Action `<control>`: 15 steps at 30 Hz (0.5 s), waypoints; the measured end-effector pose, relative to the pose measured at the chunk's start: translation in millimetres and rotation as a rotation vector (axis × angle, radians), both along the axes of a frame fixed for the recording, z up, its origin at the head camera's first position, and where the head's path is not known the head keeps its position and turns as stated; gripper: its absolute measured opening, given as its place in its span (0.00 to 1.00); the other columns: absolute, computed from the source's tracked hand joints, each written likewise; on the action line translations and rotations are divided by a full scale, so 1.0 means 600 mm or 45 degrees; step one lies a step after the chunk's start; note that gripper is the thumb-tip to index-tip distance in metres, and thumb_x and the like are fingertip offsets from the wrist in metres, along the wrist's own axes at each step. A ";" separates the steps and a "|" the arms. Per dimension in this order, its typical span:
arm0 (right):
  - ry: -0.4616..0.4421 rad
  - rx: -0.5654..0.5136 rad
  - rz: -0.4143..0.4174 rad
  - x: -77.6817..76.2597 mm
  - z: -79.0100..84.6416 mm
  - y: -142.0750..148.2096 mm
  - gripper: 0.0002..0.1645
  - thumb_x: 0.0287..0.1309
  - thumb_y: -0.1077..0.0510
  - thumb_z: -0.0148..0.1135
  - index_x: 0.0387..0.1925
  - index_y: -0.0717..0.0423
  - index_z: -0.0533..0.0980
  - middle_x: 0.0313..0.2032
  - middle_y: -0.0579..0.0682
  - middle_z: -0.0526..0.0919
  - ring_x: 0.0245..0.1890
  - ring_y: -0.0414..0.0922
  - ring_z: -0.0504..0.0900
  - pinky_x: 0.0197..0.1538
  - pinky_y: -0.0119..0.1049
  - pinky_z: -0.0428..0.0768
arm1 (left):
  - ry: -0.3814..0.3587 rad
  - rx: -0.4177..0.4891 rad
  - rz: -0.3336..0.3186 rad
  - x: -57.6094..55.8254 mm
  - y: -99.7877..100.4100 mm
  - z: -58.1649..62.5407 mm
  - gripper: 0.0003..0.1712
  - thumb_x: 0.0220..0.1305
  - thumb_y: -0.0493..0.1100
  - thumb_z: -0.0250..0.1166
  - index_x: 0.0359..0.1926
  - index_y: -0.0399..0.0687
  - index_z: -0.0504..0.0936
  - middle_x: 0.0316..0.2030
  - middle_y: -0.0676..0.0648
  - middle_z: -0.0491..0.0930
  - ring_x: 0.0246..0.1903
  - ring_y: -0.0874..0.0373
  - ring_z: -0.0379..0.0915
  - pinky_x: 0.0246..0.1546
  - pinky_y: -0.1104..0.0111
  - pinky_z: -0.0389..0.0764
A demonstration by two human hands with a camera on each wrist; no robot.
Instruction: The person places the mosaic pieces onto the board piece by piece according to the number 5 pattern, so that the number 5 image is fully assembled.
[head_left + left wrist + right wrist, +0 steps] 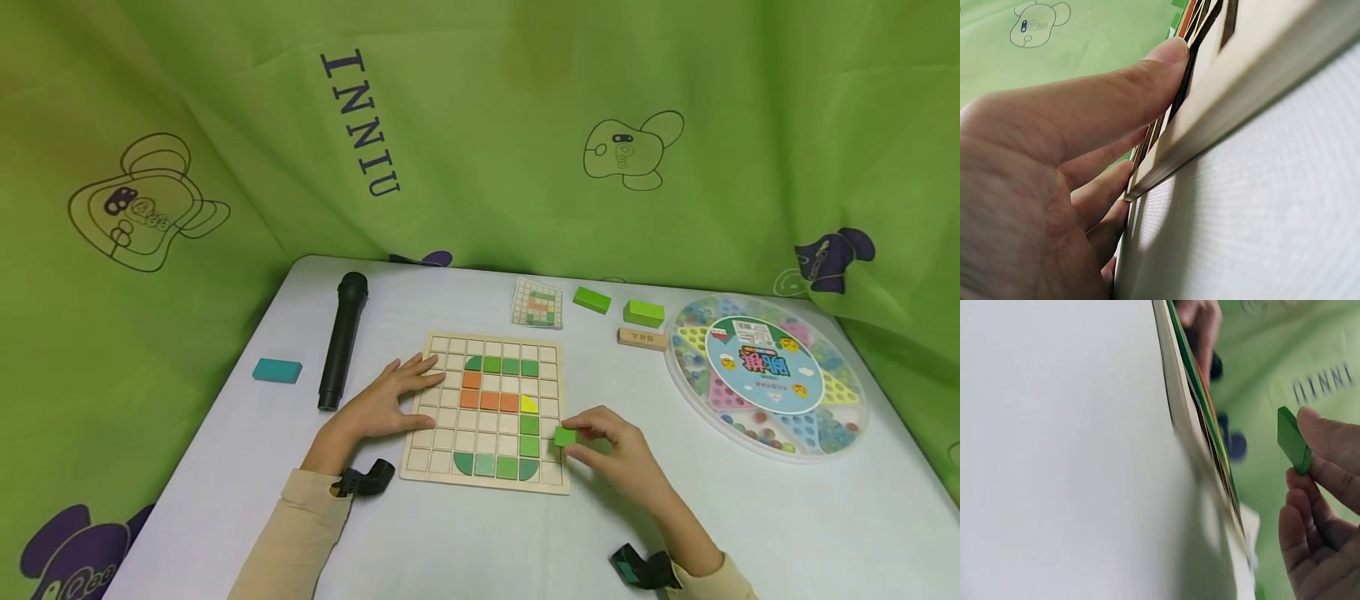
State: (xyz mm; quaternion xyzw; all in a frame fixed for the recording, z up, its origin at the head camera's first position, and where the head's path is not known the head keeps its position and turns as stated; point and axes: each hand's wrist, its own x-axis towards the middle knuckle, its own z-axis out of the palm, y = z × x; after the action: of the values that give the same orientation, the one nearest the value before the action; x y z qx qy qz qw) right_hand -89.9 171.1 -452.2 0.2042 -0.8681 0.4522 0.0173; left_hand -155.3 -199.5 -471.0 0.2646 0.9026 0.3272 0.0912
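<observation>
A square wooden grid board (442, 437) lies mid-table, with green, orange and yellow tiles set in several cells. Spread over its left side, my left hand (382, 404) rests with straight fingers; in the left wrist view the thumb (1169, 53) lies along the board's rim (1210, 112). My right hand (611, 450) pinches a small green square tile (565, 437) between thumb and fingers, over the board's right edge. The right wrist view shows this tile (1292, 440) tilted, apart from the board. Nearest to it on the board is a column of green tiles (529, 437) under a yellow quarter-round tile (529, 404).
Behind the board lies a printed pattern card (537, 303), near two green blocks (643, 313) and a wooden block (642, 338). A round Chinese checkers box (765, 375) sits at right. Black microphone (345, 342) and teal block (277, 371) lie at left. Green curtain (480, 167) encloses the back.
</observation>
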 end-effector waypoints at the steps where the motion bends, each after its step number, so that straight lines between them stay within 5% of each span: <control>1: -0.006 -0.012 0.025 0.001 0.000 -0.013 0.17 0.49 0.57 0.71 0.43 0.50 0.82 0.40 0.41 0.81 0.39 0.38 0.80 0.43 0.32 0.81 | 0.000 -0.002 0.000 0.000 0.000 0.000 0.43 0.49 0.56 0.72 0.66 0.49 0.69 0.72 0.46 0.55 0.73 0.46 0.43 0.72 0.48 0.38; 7: -0.068 -0.041 0.127 0.002 0.009 -0.089 0.15 0.50 0.55 0.71 0.43 0.51 0.82 0.40 0.41 0.80 0.41 0.39 0.80 0.46 0.36 0.82 | 0.017 0.001 -0.009 -0.001 -0.001 0.000 0.43 0.50 0.56 0.71 0.66 0.48 0.69 0.72 0.45 0.56 0.73 0.44 0.43 0.72 0.46 0.39; 15: -0.094 0.050 0.112 -0.008 0.001 -0.175 0.13 0.50 0.58 0.71 0.40 0.51 0.82 0.38 0.42 0.81 0.38 0.40 0.78 0.43 0.32 0.79 | 0.018 -0.014 -0.013 0.001 0.000 0.002 0.43 0.50 0.56 0.72 0.66 0.49 0.69 0.72 0.45 0.56 0.73 0.44 0.43 0.72 0.45 0.40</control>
State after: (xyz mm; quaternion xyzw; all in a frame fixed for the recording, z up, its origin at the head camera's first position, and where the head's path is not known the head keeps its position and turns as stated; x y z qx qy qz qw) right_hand -94.5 66.0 -451.7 0.2256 -0.8670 0.4426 -0.0385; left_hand -154.7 -199.3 -470.0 0.2711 0.9036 0.3198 0.0881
